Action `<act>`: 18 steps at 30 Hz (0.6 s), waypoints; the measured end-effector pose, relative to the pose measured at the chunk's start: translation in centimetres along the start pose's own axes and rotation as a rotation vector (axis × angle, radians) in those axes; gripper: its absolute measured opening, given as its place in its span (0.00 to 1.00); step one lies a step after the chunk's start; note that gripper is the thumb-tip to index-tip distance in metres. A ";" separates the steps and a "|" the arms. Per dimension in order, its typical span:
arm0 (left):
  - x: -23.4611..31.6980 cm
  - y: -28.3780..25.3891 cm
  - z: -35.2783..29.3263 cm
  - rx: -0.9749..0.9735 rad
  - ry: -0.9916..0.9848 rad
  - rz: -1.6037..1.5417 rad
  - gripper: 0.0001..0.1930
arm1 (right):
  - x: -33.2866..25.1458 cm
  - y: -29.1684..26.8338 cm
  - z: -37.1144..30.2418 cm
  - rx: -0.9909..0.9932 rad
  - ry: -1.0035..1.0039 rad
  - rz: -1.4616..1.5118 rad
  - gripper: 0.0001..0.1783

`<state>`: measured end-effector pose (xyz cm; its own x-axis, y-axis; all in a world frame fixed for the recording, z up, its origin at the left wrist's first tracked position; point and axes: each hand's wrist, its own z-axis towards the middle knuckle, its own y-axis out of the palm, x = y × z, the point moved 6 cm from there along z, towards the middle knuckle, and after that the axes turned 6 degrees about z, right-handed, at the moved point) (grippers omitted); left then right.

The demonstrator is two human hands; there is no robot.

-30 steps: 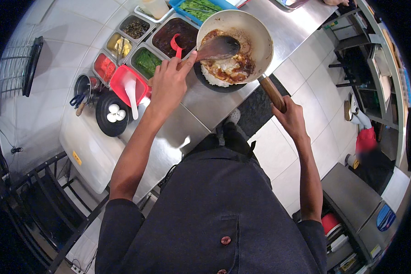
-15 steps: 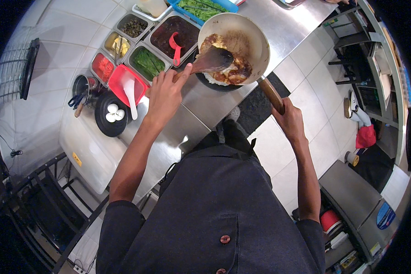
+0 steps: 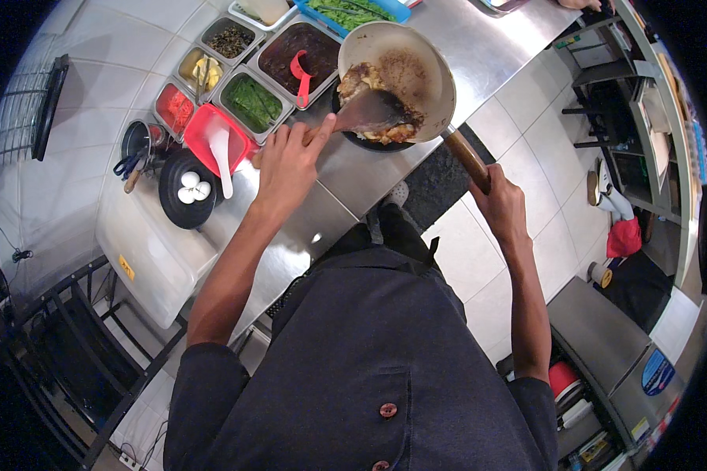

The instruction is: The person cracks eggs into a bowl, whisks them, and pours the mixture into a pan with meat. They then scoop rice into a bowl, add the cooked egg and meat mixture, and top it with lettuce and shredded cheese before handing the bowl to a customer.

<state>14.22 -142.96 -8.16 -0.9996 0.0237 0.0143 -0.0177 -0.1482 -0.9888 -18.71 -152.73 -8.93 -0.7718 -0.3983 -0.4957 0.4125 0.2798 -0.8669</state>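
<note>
My right hand (image 3: 499,204) is wrapped round the wooden handle of a cream-coloured frying pan (image 3: 424,59), which is tilted over a black bowl (image 3: 381,146) on the steel counter. In my left hand (image 3: 292,161) is a dark wooden spatula (image 3: 365,111), its blade inside the pan's near side against brown saucy food (image 3: 361,78). Some of that food lies at the pan's lower lip and over the bowl. The pan and the food hide most of the bowl, and any rice in it cannot be made out now.
Left of the pan stand metal containers: dark sauce with a red scoop (image 3: 300,74), green leaves (image 3: 251,102), yellow pieces (image 3: 204,71) and red strips (image 3: 174,108). Nearer are a red tub (image 3: 204,125) with a white spoon and a black plate (image 3: 173,177) of eggs. A blue tray (image 3: 346,20) holds greens.
The pan has tipped further and shifted slightly left. Food has slid toward its lower lip and over the bowl, covering the white rice seen before. The spatula blade has moved slightly down.
</note>
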 end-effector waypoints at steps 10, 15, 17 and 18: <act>-0.8 -1.4 0.4 0.076 -0.034 0.083 0.38 | -1.8 -2.4 0.1 0.046 -0.055 -0.183 0.17; -1.6 -0.8 -0.5 0.074 -0.075 0.085 0.36 | -2.2 -3.4 0.5 0.104 -0.122 -0.241 0.16; -1.1 -0.4 -0.2 0.121 -0.062 0.108 0.35 | -2.4 -3.6 0.6 0.083 -0.111 -0.262 0.16; -1.0 -0.3 -0.1 0.145 -0.056 0.120 0.34 | -2.5 -3.7 0.7 0.073 -0.105 -0.273 0.15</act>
<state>15.19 -142.80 -7.92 -0.9943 -0.0571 -0.0905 0.1032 -0.2876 -0.9522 -17.94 -153.35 -4.49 -0.8063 -0.5394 -0.2428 0.2329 0.0879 -0.9685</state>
